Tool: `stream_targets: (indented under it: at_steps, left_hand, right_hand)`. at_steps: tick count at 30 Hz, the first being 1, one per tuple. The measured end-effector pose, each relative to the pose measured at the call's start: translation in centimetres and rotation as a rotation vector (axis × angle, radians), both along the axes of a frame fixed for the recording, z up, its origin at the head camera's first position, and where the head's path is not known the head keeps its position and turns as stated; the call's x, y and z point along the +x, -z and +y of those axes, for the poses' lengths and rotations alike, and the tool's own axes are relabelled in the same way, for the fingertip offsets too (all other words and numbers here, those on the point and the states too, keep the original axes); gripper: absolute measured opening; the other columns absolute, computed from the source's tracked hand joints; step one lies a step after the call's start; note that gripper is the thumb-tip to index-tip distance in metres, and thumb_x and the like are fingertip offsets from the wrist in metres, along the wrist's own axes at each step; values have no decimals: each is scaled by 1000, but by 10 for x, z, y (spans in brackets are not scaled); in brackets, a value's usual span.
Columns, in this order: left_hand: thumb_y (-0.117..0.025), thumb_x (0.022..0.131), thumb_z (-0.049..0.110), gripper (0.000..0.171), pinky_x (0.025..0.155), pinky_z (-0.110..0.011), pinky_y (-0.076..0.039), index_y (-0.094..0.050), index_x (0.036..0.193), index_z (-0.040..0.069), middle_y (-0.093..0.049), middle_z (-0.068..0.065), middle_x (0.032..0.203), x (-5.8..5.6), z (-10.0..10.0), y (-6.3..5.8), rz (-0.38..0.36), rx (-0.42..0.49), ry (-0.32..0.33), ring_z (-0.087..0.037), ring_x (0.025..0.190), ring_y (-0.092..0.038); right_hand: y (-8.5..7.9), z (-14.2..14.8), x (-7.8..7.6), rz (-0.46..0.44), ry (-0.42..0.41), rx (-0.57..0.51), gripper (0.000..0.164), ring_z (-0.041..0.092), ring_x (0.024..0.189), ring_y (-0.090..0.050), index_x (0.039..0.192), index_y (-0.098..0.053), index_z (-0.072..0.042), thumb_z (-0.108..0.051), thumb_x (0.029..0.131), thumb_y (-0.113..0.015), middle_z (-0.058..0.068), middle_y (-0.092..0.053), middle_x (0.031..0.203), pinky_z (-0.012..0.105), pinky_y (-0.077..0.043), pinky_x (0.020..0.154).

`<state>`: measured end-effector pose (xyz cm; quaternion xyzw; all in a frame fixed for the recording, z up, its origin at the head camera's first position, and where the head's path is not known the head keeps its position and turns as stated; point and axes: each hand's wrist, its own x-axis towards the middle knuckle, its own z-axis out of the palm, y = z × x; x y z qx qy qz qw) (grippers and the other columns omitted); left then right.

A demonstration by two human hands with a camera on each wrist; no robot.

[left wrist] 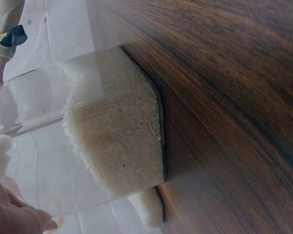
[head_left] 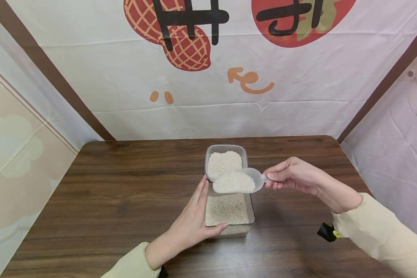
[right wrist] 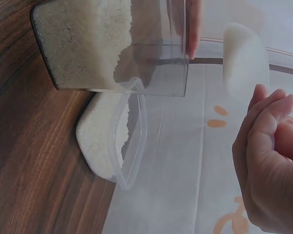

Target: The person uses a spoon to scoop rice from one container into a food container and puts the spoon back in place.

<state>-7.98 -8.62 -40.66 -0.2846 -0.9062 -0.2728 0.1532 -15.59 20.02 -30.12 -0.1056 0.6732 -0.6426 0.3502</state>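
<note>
My right hand (head_left: 293, 175) pinches the handle of a translucent plastic scoop (head_left: 259, 180) between thumb and fingers. A heap of white rice (head_left: 234, 181) fills the scoop, which hangs level above the place where two containers meet. The nearer one, a tall clear container (head_left: 251, 216), is partly filled with rice (left wrist: 119, 136). My left hand (head_left: 194, 216) rests against its upper left corner, straight fingers along the side and thumb across the front rim. Behind it stands a smaller translucent tub (right wrist: 124, 141) holding rice (head_left: 225, 162); the scoop hides part of its near rim.
Both containers stand on a dark wood-grain table (head_left: 142, 185). A white printed cloth (head_left: 201, 119) hangs behind the table's far edge. Light curtains (head_left: 396, 127) hang at the sides. A small black device (head_left: 326, 232) is at my right sleeve.
</note>
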Motion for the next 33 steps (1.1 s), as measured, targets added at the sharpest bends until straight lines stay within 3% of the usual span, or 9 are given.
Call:
stream_targets:
  at_steps: [8,20,28,33]
  left_hand:
    - [-68,70,54,108,103,-40,-31,-19,139,-12,-12,-20,149,1,-1,-1,-18,3,-4,-30,133,-25]
    - [-67,71,56,107,102,-42,-33,-16,141,-9,-11,-19,150,0,0,-1,-32,-1,-6,-30,133,-25]
    - [-67,71,54,107,103,-42,-32,-15,141,-9,-10,-19,150,1,0,-3,-45,7,2,-30,133,-24]
    - [-67,72,54,107,102,-42,-32,-16,141,-9,-10,-19,150,1,0,-3,-42,5,1,-30,133,-25]
  right_hand:
    - [-4,2,-3,-20,34,-41,17,9,73,-63,93,-69,1,4,86,-54,9,-68,78,17,-51,67]
    - [-6,2,-11,-20,147,-46,14,9,70,-62,90,-68,-2,2,87,-54,9,-68,77,17,-51,65]
    - [-2,6,-18,-5,207,-35,17,9,68,-62,102,-60,9,3,88,-53,9,-67,77,17,-51,64]
    - [4,9,-26,-12,238,-33,14,9,69,-63,96,-63,4,3,88,-52,9,-67,76,16,-51,65]
